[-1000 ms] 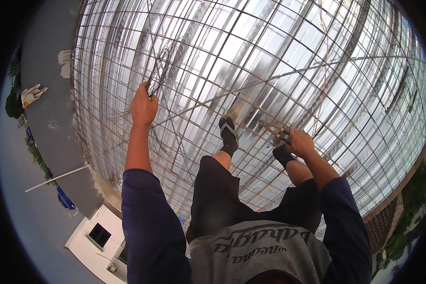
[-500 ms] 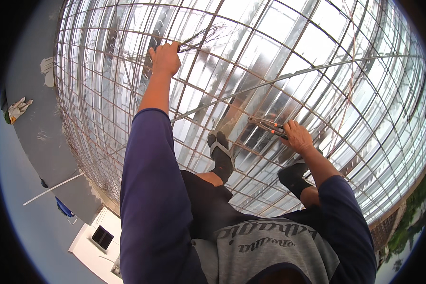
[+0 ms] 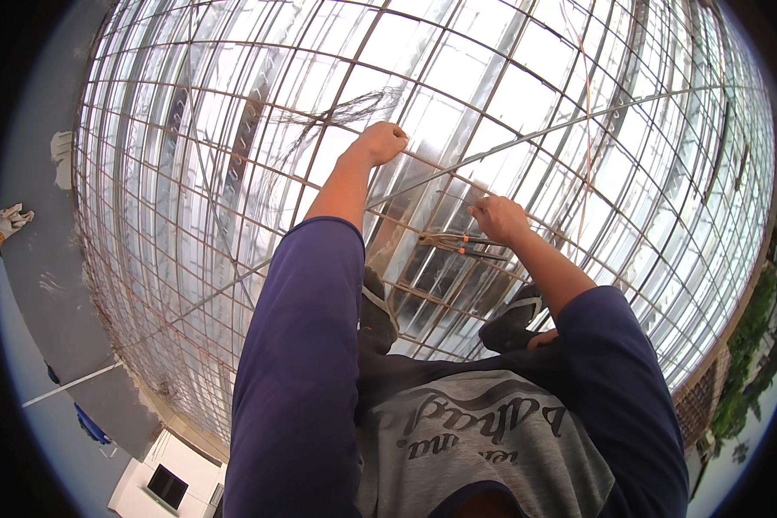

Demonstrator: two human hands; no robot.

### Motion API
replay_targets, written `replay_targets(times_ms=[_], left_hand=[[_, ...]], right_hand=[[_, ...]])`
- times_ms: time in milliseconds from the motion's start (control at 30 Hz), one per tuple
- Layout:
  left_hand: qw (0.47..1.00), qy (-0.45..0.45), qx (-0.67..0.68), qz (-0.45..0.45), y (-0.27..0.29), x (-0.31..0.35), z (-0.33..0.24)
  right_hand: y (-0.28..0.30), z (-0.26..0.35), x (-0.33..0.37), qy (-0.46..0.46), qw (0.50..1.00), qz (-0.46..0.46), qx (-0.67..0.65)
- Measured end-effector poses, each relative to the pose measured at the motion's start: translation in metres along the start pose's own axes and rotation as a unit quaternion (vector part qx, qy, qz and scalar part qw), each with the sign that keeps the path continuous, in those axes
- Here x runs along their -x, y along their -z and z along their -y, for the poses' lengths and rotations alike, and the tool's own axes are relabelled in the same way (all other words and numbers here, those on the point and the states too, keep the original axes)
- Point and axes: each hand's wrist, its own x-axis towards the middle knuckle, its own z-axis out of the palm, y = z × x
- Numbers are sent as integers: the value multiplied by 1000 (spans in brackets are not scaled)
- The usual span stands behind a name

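Near the middle top of the frame, your left hand [image 3: 380,142] is shut in a fist. It grips a thin steel bar [image 3: 527,136] that runs slanted up to the upper right. Just left of that fist sits a dark bunch of tie wire [image 3: 341,112], lying on the mesh.

Your right hand [image 3: 499,217] is a bit lower & more to the right, near the frame's center. Its fingers are curled shut on a tool w/ orange tips [image 3: 466,244], prob. pliers or a wire hook, can't tell which. The tool pokes out to the left of the hand & rests just over the bars.

Both hands are apart from each other, w/ the slanted bar between them.

Under it all is a big rebar grid [image 3: 190,216], rusty brown bars crossing in squares. It fills most of the frame. Below the grid you see shiny ribbed metal sheet [image 3: 457,78].

Your two feet in dark sandals stand on the grid: left foot [image 3: 375,302] in the center, right foot [image 3: 509,321] lower right of it. Your dark blue sleeves & grey shirt fill the bottom of the frame.

At the far left edge, a white glove or rag [image 3: 10,220] lies on the grey concrete [image 3: 34,268]. Lower left has a white box shape [image 3: 168,479]. Green trees [image 3: 755,363] show at the right edge.
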Motion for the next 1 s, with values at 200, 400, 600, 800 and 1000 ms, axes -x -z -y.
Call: replay_targets(times_ms=[200,400,600,800,1000], left_hand=[[986,30,112,117,-79,26,13],[952,125,249,124,-116,34,23],[972,58,183,134,-96,10,29],[980,74,183,13,-82,1,-5],[987,51,59,-141,-82,-14,-17]], right_hand=[[-26,37,-12,-37,990,46,-132],[-38,16,-13,-3,974,35,-223],[-50,13,-19,-35,909,32,-414],[-89,11,-18,-135,826,-26,-546],[-91,36,-21,-217,707,6,-673]])
